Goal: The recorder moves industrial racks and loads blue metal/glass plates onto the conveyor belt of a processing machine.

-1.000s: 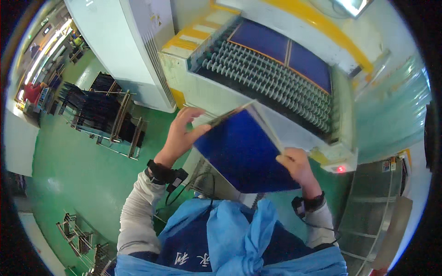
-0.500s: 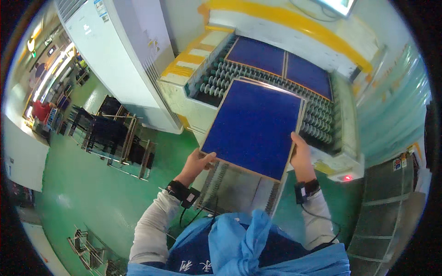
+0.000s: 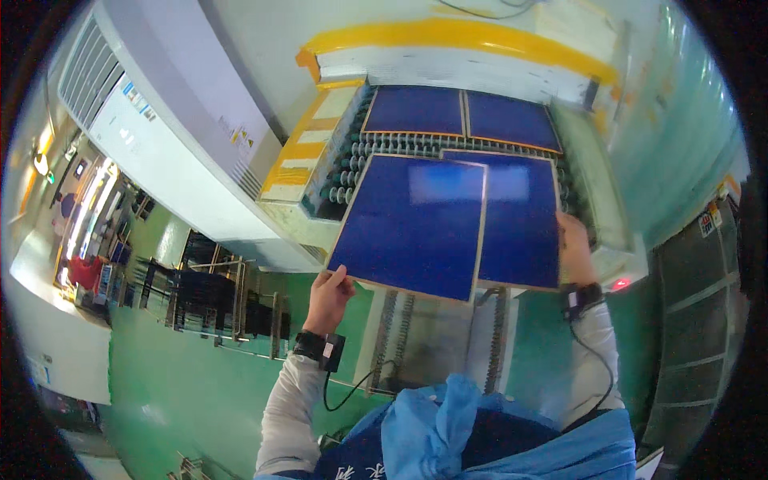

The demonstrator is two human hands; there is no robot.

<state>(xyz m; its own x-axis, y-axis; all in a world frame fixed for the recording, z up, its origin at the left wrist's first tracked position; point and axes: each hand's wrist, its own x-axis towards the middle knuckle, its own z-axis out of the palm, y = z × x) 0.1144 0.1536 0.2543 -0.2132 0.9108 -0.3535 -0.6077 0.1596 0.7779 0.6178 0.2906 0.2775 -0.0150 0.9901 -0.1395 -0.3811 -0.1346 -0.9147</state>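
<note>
My left hand grips the lower left corner of a flat blue panel with thin copper-coloured edges, thumb on top. A second blue panel lies partly under the first and sticks out to its right. My right hand is closed on that panel's right edge, its fingers partly hidden. Both panels are above the near part of a roller conveyor. Whether their far edges touch the rollers I cannot tell. Farther back, two more blue panels lie side by side on the rollers.
White machine walls with yellow tape flank the rollers. A rack with toothed rails stands below the panels, close to my body. On the left are a tall white air conditioner and a dark rack. A grey mesh rack stands at right.
The panels in my hands, stacked almost evenly before, are now fanned apart sideways. My right hand has moved right with one panel, my left hand left with the other. The view has shifted.
</note>
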